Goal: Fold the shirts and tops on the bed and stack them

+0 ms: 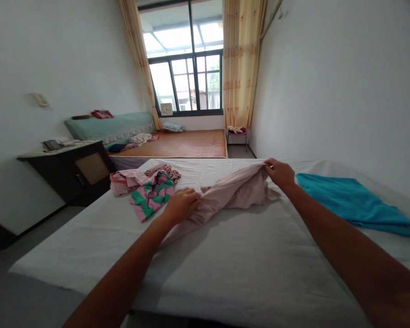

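Observation:
A pale pink garment (230, 189) is stretched between my two hands above the white sheet (246, 259); its exact kind cannot be made out. My right hand (279, 173) pinches its far right corner and lifts it. At the other end, my left hand (183, 203) has its fingers closed on the cloth, with part of the garment trailing below toward me. Left of that hand lies a heap with a green and pink patterned cloth (152, 196), a light pink garment (128, 181) and a brown patterned cloth (164, 172). A flat folded turquoise cloth (351, 200) rests beyond my right forearm.
Past the sheet's far edge is a bed with a brown mat (191, 143), holding some crumpled clothes (140, 140). A dark cabinet (85, 171) stands at the left. At the back right, a small stool (237, 133) is by the curtain (241, 68).

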The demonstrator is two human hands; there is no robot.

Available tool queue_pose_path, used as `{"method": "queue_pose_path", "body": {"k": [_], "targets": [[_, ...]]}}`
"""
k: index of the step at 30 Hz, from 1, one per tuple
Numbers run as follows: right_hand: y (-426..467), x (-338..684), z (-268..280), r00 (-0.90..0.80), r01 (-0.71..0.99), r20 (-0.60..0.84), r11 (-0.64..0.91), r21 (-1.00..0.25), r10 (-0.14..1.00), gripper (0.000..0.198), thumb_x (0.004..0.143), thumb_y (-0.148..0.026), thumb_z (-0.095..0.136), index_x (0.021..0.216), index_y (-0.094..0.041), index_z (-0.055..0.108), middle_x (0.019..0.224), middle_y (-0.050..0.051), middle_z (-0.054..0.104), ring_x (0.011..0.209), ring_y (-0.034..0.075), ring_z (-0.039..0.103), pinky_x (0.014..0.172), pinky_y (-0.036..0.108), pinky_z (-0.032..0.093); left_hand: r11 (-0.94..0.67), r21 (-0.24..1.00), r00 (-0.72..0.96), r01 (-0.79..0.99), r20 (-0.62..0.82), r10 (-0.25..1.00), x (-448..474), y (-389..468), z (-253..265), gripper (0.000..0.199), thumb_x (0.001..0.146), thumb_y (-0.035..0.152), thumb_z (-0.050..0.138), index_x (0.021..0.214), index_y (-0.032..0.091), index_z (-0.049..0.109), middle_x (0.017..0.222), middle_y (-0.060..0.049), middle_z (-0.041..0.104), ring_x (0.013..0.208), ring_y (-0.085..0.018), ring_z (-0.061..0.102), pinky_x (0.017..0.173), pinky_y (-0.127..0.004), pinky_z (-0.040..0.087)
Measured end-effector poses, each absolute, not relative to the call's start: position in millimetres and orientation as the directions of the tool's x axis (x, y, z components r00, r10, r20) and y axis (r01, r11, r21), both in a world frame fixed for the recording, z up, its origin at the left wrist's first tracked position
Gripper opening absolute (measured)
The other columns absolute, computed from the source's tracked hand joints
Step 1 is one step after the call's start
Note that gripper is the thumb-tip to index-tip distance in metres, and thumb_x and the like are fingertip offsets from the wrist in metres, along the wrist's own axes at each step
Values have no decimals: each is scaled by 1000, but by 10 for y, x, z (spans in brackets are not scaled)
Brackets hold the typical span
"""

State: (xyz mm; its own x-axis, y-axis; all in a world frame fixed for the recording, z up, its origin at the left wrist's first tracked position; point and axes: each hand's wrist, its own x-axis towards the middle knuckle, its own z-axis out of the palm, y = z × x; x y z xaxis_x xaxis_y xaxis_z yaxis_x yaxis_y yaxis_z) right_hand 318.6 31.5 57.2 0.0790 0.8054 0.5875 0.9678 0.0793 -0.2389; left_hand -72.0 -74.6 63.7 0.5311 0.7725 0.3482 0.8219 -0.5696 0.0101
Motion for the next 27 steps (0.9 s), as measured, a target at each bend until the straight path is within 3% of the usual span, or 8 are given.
{"method": "queue_pose_path", "body": {"k": [6,13,15,17,19,21,24,27], "targets": [[327,3377,868,144,950,720,108,-292,679,25,83,-41,54,89,-20,66,89,8,67,75,21,60,67,31,44,-358,144,209,922,594,777,-719,-88,982,22,93,30,45,95,21,65,99,-6,65,92,-21,60,80,-30,43],[-23,3379,1177,244,806,856,395,-440,455,25,85,-43,53,87,-20,62,101,8,64,91,22,60,80,36,48,-637,521,-112,567,815,568,-612,-16,1550,25,93,36,45,99,17,60,79,0,61,71,-12,57,65,-20,44],[-177,3440,1150,161,701,772,479,-528,615,38,87,-54,50,69,-21,56,86,7,66,88,23,62,80,37,49,-663,588,47,464,731,681,-654,-194,1505,31,90,44,50,96,17,64,72,2,61,66,-11,56,60,-19,44],[-286,3533,1048,7,541,555,464,-701,832,55,89,-64,38,52,-23,43,58,3,58,69,20,62,74,36,50,-625,668,446,404,453,772,-712,-382,1371,34,81,50,62,88,18,69,67,1,64,62,-13,59,56,-20,46],[-317,3633,900,-87,437,341,344,-831,936,60,89,-68,33,49,-23,36,42,-1,45,50,16,55,64,33,50,-554,728,759,405,71,647,-746,-504,1206,34,73,51,71,84,19,74,67,-1,68,62,-15,62,56,-22,49],[-268,3698,744,-51,454,278,270,-849,959,57,87,-68,40,54,-22,44,42,-3,45,46,14,52,59,30,49,-497,757,826,425,-100,555,-725,-513,1046,36,77,51,67,90,18,76,73,-4,72,66,-17,65,60,-25,52],[-131,3656,517,-12,617,371,299,-728,928,45,86,-61,48,72,-20,59,60,0,62,59,16,60,62,28,49,-519,705,664,483,91,742,-616,-342,798,41,90,49,49,102,18,73,91,-7,74,83,-20,67,77,-29,54],[-53,3460,259,-122,781,407,341,-523,905,35,84,-53,54,93,-22,67,92,5,73,86,21,66,75,31,50,-554,463,462,692,306,833,-533,-142,500,35,87,42,55,112,23,70,114,-7,70,108,-23,61,95,-35,47]]}}
